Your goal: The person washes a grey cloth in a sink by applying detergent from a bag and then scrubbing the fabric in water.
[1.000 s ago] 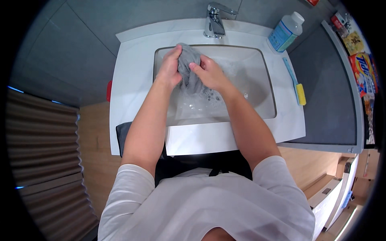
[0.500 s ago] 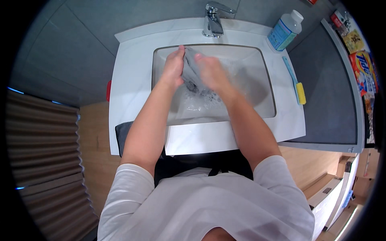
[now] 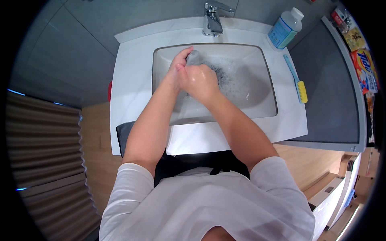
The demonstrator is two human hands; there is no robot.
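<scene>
Over the left part of the sink [image 3: 263, 100], my two hands are close together on a wet grey cloth [image 3: 193, 58]. My left hand [image 3: 178, 65] is closed around its left side, with the thumb side up near the cloth's top. My right hand [image 3: 200, 81] is a fist pressed against the left one, its knuckles hiding most of the cloth. Only a rounded grey end shows above the fists. Sudsy water [image 3: 231, 76] lies in the basin under and beside my hands, and small bubbles gather right of my right hand.
A chrome faucet [image 3: 212, 20] rises behind the basin. On the white counter [image 3: 132, 80], a bottle with a blue label [image 3: 284, 30] stands at the back right, and a blue-handled brush with yellow bristles [image 3: 296, 80] lies near the right edge. Dark fabric [image 3: 124, 136] hangs at the front left.
My right hand has moved left and slightly down, from the cloth's right side to against my left hand. The cloth, spread long before, is now bunched and mostly covered.
</scene>
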